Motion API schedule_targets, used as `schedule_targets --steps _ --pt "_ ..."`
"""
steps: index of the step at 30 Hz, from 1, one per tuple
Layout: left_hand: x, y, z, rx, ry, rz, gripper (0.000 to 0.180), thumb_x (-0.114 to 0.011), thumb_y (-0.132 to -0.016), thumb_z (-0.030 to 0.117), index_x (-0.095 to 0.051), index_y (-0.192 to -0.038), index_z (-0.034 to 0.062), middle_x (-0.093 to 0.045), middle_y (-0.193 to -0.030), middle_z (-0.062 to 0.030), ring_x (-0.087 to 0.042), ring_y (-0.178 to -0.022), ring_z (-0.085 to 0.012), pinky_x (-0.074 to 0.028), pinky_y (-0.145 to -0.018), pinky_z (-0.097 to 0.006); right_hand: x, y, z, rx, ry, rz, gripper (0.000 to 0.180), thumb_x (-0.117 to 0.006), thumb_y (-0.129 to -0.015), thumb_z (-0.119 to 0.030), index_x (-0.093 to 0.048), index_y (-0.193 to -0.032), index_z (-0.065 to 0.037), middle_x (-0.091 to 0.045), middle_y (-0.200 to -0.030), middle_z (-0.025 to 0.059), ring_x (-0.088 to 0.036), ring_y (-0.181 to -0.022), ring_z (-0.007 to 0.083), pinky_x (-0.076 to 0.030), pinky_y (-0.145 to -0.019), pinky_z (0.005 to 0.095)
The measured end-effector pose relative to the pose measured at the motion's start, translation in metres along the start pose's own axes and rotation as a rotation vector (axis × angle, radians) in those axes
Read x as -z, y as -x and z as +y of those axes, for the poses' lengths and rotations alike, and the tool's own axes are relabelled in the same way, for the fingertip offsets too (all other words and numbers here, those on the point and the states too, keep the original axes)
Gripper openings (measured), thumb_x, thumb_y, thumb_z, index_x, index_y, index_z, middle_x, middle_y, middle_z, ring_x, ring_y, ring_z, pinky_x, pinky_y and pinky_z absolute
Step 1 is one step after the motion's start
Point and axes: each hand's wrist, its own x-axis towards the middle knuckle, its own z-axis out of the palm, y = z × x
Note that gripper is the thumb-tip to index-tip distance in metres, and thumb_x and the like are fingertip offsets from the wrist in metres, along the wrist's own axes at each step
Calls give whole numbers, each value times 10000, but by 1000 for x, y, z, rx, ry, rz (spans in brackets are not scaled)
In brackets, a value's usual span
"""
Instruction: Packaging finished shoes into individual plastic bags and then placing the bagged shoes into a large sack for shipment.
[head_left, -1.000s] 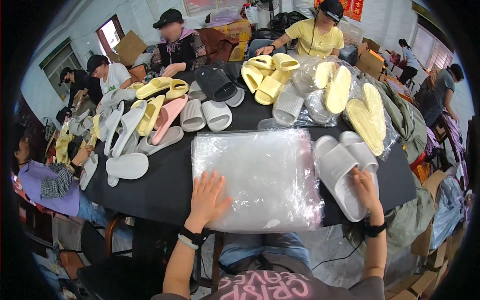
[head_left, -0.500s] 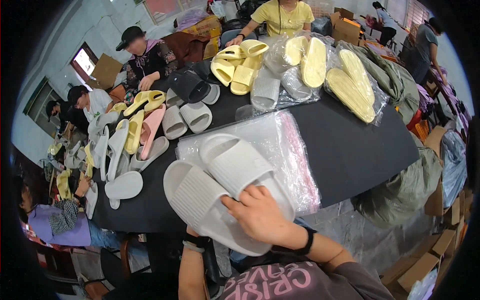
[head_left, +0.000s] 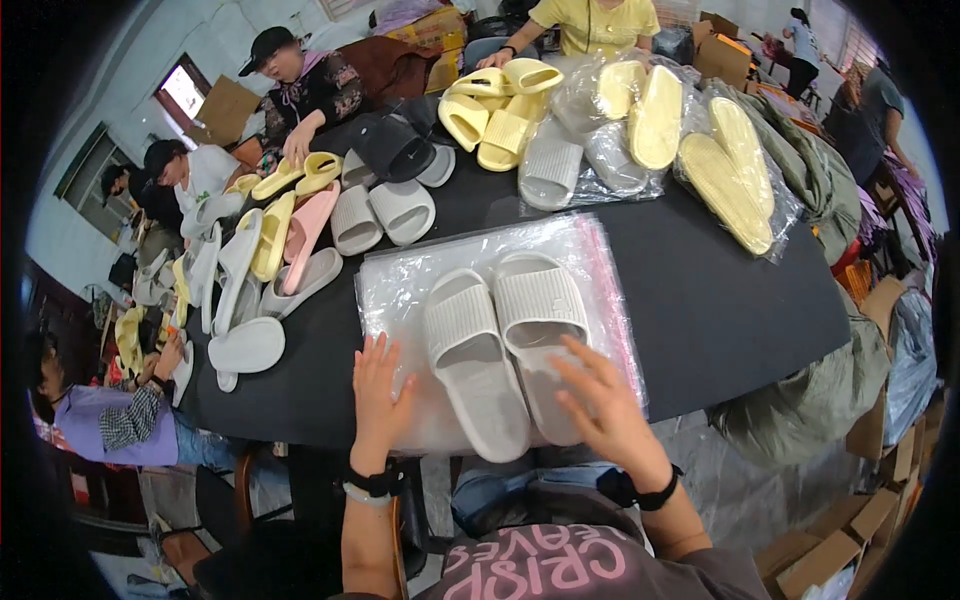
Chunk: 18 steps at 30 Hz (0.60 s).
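A pair of light grey slide slippers (head_left: 480, 375) lies side by side, soles down, with the toe straps facing away from me. Beneath them is a stack of clear plastic bags (head_left: 395, 290) with a pink strip along the right edge. My left hand (head_left: 380, 393) is open at the bags' left edge, apart from the slippers, its fingers pointing forward. Over the heel part of the right slipper is my right hand (head_left: 603, 408), fingers spread and holding nothing; whether it touches the slipper I cannot tell.
Grey, yellow and pink slippers (head_left: 305, 235) crowd the left of the black table (head_left: 720, 320). A black cap (head_left: 395, 146) rests on grey slippers. Bagged yellow slippers (head_left: 735, 190) lie far right. Co-workers sit around the left and far sides. Cardboard boxes (head_left: 835, 550) stand at lower right.
The grey slippers, held up by my hands before, now lie flat on the bags, turned straight. Both hands have let go and moved apart to either side.
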Motion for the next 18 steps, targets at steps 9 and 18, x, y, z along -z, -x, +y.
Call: schedule_targets --steps 9,18 --pt "26 -36 121 -223 230 -146 400 -646 -909 185 -581 -1273 32 -608 -1198 -184 -597 -1080 -361 -488 -912 -412 -14 27 42 -249 -241 118 634 -513 -998 -259 -275 -1494 56 -387 -1476 282 -401 -1361 402 -315 -1126 445" --pt "-5 -63 125 -265 99 -67 383 -646 -888 213 -598 -1196 -10 -555 -928 -165 -578 -876 -334 -470 -767 -427 -18 33 48 -286 -302 102 612 -505 -953 -136 -283 -1476 92 -434 -1428 310 -430 -1348 396 -369 -1104 414"
